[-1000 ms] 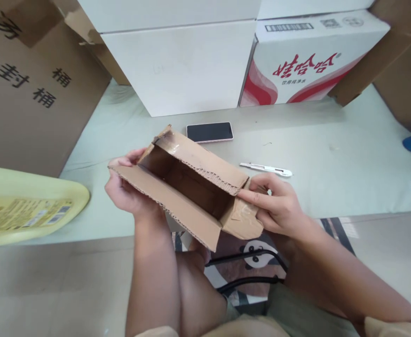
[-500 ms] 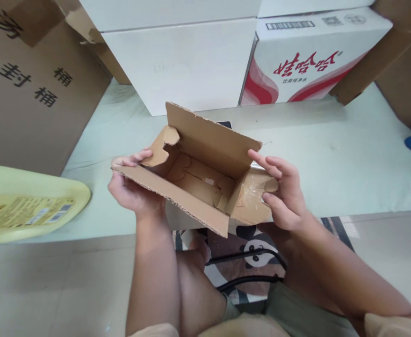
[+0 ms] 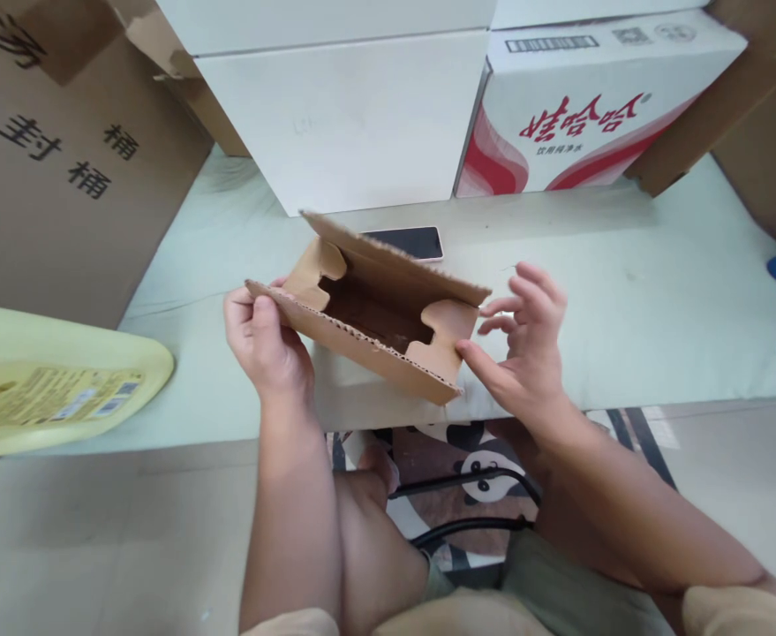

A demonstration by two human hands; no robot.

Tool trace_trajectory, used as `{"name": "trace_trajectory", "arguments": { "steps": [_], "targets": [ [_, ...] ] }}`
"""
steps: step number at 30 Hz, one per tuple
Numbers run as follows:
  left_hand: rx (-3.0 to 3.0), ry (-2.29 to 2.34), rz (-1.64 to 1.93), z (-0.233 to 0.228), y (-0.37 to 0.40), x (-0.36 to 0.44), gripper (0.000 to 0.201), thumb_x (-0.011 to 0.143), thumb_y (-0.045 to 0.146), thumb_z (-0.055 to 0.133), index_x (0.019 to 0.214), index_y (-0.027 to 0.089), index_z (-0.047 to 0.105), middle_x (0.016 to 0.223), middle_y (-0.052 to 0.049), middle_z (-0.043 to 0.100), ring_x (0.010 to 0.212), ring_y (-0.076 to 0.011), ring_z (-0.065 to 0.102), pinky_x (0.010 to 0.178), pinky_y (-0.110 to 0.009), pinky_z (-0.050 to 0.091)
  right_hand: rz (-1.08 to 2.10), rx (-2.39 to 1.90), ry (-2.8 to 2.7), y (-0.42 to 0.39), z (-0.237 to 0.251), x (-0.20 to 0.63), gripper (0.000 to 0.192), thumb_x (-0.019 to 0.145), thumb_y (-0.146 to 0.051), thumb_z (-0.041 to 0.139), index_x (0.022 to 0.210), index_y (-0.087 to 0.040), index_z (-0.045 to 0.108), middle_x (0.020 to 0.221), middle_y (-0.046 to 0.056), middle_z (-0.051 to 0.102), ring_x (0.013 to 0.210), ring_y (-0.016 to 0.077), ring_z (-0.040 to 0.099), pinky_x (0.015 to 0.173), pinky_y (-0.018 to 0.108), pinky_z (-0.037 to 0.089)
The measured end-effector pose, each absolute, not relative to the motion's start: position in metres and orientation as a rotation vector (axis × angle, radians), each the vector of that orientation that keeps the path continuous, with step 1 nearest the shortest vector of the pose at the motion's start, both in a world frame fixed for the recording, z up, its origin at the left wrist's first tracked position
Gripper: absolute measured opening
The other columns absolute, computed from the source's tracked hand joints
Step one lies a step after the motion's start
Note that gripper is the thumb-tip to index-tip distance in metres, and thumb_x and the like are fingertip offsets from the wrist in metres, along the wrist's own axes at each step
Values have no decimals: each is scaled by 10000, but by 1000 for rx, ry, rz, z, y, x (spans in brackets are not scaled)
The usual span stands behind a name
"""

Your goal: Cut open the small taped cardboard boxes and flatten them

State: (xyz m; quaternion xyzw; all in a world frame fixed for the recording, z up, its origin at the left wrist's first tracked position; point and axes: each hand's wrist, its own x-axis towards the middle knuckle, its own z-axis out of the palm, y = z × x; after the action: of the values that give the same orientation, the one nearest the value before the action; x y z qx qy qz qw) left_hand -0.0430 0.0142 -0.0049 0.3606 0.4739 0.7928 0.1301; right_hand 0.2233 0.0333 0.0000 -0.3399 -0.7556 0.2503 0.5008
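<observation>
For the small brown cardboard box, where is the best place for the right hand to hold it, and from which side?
Probably the right end of the cardboard box, coming from the right: the right hand is open beside the folded-in end flap, while the left hand pinches the left end.

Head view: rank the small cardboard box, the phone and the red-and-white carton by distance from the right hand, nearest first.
1. small cardboard box: touching the right hand, on its left.
2. phone: farther back-left, on the table.
3. red-and-white carton: farthest, at the table's back.
</observation>
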Motion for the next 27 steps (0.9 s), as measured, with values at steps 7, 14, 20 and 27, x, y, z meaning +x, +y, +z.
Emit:
{"name": "trace_trajectory", "arguments": {
  "steps": [7, 14, 20, 27],
  "targets": [
    [1210, 1720, 2121, -17, 13, -51, 422, 787, 466, 756, 1116, 246, 611, 1165, -55, 642, 1036, -216, 664, 979, -399, 529, 740, -700, -2043, 33, 7, 226, 297, 1025, -240, 469, 1243, -265, 669, 1349, 97, 675, 1291, 254, 623, 1105, 461, 511],
    [1490, 1891, 1835, -1, 7, -49, 236, 885, 193, 554, 939, 255, 775, 1344, -48, 616, 1282, -245, 586, 1169, -438, 408, 851, -653, -2024, 33, 7, 230, 266, 1017, -286, 487, 1204, -244, 671, 1378, 112, 654, 1309, 257, 607, 1120, 459, 489],
    [1361, 1870, 1849, 10, 5, -45, 281, 808, 122, 559, 851, 229, 815, 1303, -75, 665, 1276, -247, 592, 1175, -432, 389, 895, -718, -1935, 35, -6, 230, 335, 1014, -364, 505, 1333, -288, 573, 1498, 118, 542, 1406, 278, 508, 1137, 509, 454],
    [754, 1693, 2126, 10, 4, -65, 270, 641, 87, 547, 745, 168, 783, 1232, -81, 734, 1210, -242, 624, 1131, -398, 424, 1245, -1108, -1715, 43, -27, 229, 477, 1011, -547, 457, 1363, -235, 538, 1294, 146, 670, 1171, 272, 673, 1032, 521, 525]
  ]
}}
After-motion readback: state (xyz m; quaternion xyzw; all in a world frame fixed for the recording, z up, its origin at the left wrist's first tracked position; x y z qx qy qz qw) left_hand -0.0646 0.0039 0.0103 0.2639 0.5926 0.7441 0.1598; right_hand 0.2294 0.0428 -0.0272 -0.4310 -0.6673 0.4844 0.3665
